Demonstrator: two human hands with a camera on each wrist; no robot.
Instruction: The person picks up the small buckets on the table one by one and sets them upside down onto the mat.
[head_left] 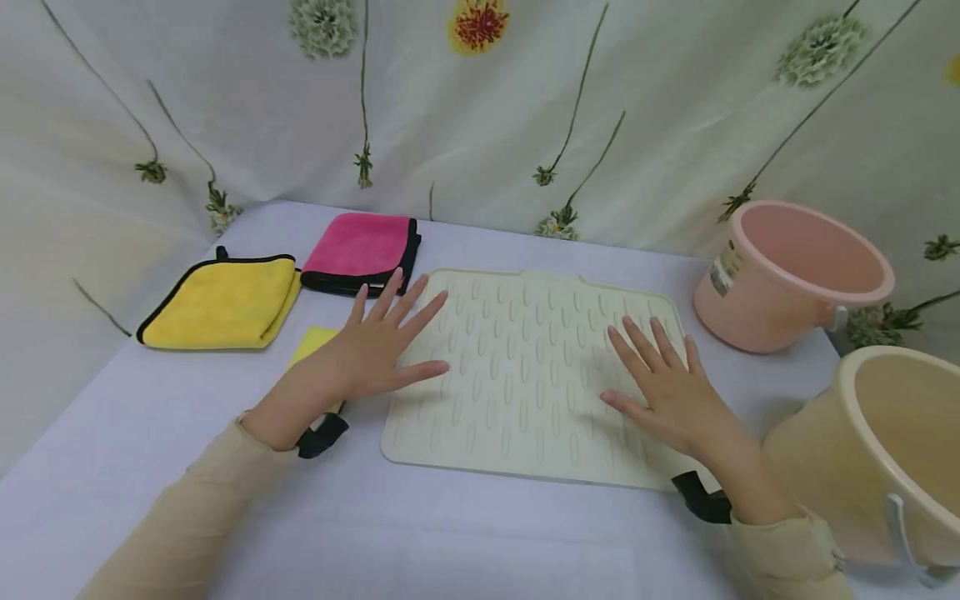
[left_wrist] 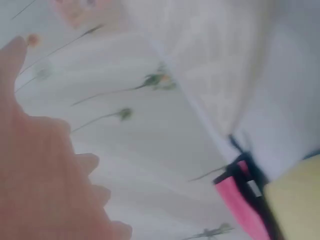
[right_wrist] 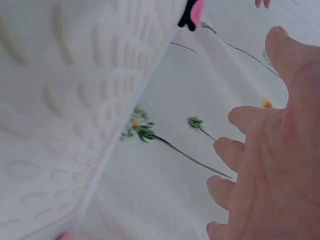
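A cream mat (head_left: 517,367) with rows of raised oval ridges lies flat on the table. My left hand (head_left: 375,354), fingers spread and straight, is over the mat's left edge and holds nothing. Fingers likewise apart, my right hand (head_left: 671,396) is above the mat's right side, with a shadow below it. The right wrist view shows that hand's palm (right_wrist: 270,170) beside the ridged mat (right_wrist: 60,110). Under the left wrist is a yellow cloth (head_left: 313,340), mostly hidden. Beyond the left fingertips lies a folded pink cloth (head_left: 358,242) with black edging.
A folded yellow cloth (head_left: 221,302) with black trim lies at the far left of the white-covered table (head_left: 450,533). To the right stand a pink bucket (head_left: 757,292) and, nearer, a cream bucket (head_left: 817,442) with a handle. A flower-printed sheet (head_left: 465,117) hangs behind.
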